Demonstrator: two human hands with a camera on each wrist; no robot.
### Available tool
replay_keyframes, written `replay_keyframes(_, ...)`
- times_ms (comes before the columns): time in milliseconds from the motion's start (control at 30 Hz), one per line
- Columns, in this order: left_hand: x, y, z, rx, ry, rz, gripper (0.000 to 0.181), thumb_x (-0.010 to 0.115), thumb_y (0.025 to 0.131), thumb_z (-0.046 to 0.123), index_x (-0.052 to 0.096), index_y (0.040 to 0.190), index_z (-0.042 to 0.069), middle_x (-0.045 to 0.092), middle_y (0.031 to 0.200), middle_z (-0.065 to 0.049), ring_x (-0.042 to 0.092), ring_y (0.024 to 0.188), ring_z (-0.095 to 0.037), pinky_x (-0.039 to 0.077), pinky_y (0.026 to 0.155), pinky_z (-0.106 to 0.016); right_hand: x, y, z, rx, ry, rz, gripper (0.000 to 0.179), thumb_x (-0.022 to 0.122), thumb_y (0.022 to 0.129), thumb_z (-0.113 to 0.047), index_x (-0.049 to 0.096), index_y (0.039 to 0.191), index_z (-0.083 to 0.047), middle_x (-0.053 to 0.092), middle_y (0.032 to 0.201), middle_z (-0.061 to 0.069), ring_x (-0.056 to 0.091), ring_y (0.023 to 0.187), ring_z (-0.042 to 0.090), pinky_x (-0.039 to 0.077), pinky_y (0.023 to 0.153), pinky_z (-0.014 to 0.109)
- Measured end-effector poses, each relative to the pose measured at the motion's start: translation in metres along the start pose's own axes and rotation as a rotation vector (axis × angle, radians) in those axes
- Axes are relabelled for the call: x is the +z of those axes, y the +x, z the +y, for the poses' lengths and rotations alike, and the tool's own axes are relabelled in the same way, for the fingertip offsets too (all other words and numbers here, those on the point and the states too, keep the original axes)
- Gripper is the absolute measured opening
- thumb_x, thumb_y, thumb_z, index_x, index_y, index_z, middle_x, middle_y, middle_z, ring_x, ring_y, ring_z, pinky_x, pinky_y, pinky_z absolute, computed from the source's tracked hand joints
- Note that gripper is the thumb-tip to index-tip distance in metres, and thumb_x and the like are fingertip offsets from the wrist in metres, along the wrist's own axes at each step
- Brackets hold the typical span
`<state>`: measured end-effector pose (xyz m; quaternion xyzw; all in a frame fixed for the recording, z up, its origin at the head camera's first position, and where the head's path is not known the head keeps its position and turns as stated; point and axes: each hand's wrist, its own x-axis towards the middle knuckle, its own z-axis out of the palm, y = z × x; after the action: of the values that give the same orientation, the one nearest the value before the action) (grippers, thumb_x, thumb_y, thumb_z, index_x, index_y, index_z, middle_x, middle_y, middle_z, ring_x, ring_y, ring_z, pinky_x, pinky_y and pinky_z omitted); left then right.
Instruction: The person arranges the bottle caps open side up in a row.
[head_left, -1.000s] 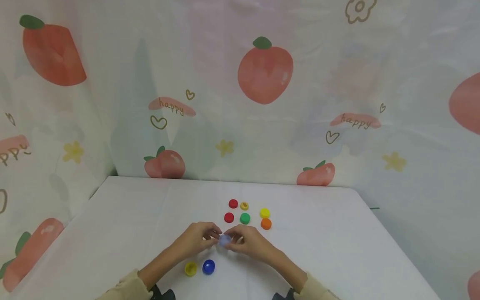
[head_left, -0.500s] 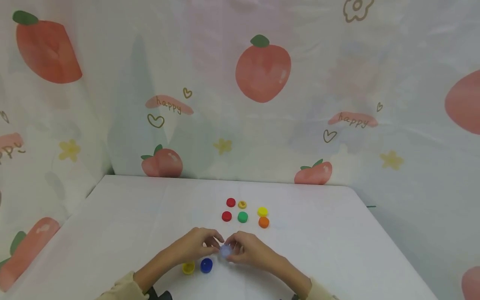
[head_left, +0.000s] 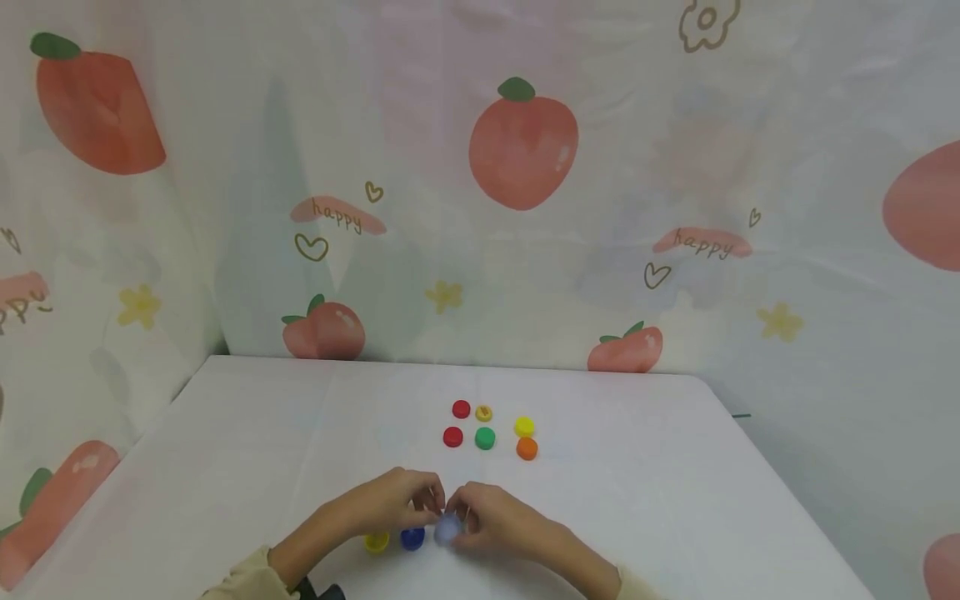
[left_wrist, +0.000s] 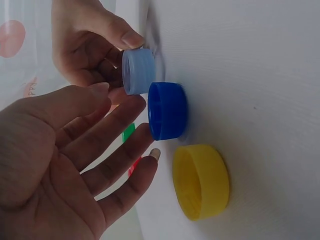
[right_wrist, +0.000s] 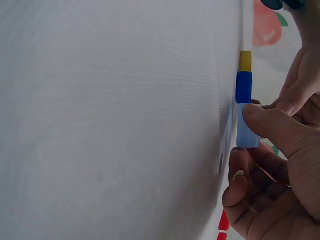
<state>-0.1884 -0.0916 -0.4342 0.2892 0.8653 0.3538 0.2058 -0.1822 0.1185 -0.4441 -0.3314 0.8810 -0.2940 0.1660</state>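
My right hand (head_left: 501,521) pinches a translucent pale-blue bottle cap (head_left: 448,530) between thumb and fingers. In the left wrist view that pale-blue cap (left_wrist: 142,71) stands close beside a dark blue bottle cap (left_wrist: 171,111), its hollow side visible. A yellow bottle cap (left_wrist: 212,182) lies just past the blue one. My left hand (head_left: 401,500) hovers over these two, fingers loosely extended. Its fingertips come close to the pale-blue and blue caps; whether they touch I cannot tell. From the right wrist, the yellow (right_wrist: 245,61), blue and pale-blue caps appear in one line.
Farther back on the white table (head_left: 637,467) lie two red caps (head_left: 453,437), a green cap (head_left: 485,438) and a small yellow-orange cap (head_left: 483,413). To their right, a bright yellow cap (head_left: 525,427) touches or nearly touches an orange cap (head_left: 527,449). A patterned curtain (head_left: 525,250) hangs behind.
Both hands have drawn back toward the person. The pale-blue cap came along in the right hand and now sits beside the blue cap. The other caps stayed put.
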Motion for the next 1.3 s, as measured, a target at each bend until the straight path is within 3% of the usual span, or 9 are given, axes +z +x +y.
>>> replay_keyframes(300, 0.002, -0.001, 0.000, 0.007, -0.001, -0.016, 0.010, 0.069, 0.086, 0.015, 0.063, 0.094, 0.015, 0.063, 0.085, 0.013, 0.060, 0.078, -0.002, 0.050, 0.074, -0.021, 0.004, -0.001, -0.002, 0.052, 0.009, -0.053, 0.031, 0.075, 0.080, -0.018, 0.061, 0.107, -0.013, 0.053, 0.075, -0.011, 0.049, 0.065, 0.002, 0.045, 0.061, 0.017)
replay_keyframes(633, 0.001, 0.004, -0.001, -0.072, 0.018, 0.034, 0.015, 0.069, 0.085, 0.012, 0.064, 0.099, 0.014, 0.064, 0.089, 0.008, 0.060, 0.079, -0.007, 0.052, 0.075, -0.026, 0.003, -0.001, 0.000, 0.065, 0.009, -0.086, 0.039, 0.076, 0.079, -0.021, 0.059, 0.114, -0.014, 0.053, 0.075, -0.010, 0.049, 0.065, 0.002, 0.046, 0.062, 0.017)
replay_keyframes(800, -0.002, 0.006, -0.005, -0.088, 0.050, 0.116, 0.022, 0.073, 0.083, 0.015, 0.064, 0.103, 0.014, 0.062, 0.094, 0.004, 0.060, 0.085, -0.013, 0.052, 0.078, -0.032, -0.006, -0.003, 0.004, 0.034, 0.000, -0.096, 0.045, 0.077, 0.078, -0.032, 0.059, 0.116, -0.013, 0.054, 0.078, -0.011, 0.050, 0.067, 0.002, 0.047, 0.065, 0.017)
replay_keyframes(1067, -0.006, 0.009, -0.007, -0.065, 0.144, 0.364, 0.034, 0.075, 0.081, 0.019, 0.061, 0.111, 0.010, 0.056, 0.109, -0.011, 0.057, 0.100, -0.028, 0.051, 0.082, -0.040, -0.019, 0.002, 0.012, 0.021, -0.024, -0.048, 0.051, 0.073, 0.078, -0.045, 0.062, 0.115, -0.012, 0.056, 0.084, -0.010, 0.050, 0.068, 0.003, 0.047, 0.065, 0.018)
replay_keyframes(1167, -0.008, 0.013, -0.007, -0.069, 0.156, 0.399, 0.041, 0.076, 0.080, 0.018, 0.059, 0.116, 0.009, 0.057, 0.108, -0.012, 0.058, 0.100, -0.028, 0.052, 0.079, -0.037, -0.023, 0.006, 0.016, 0.036, -0.028, -0.013, 0.049, 0.074, 0.079, -0.044, 0.063, 0.114, -0.012, 0.058, 0.087, -0.008, 0.051, 0.067, 0.004, 0.048, 0.064, 0.018)
replay_keyframes(1300, -0.012, 0.020, -0.008, -0.107, 0.143, 0.394, 0.048, 0.076, 0.080, 0.018, 0.056, 0.123, 0.009, 0.059, 0.107, -0.012, 0.060, 0.097, -0.026, 0.054, 0.075, -0.034, -0.029, 0.014, 0.021, 0.047, -0.057, 0.027, 0.049, 0.074, 0.079, -0.044, 0.063, 0.114, -0.011, 0.060, 0.093, -0.006, 0.051, 0.067, 0.005, 0.048, 0.064, 0.018)
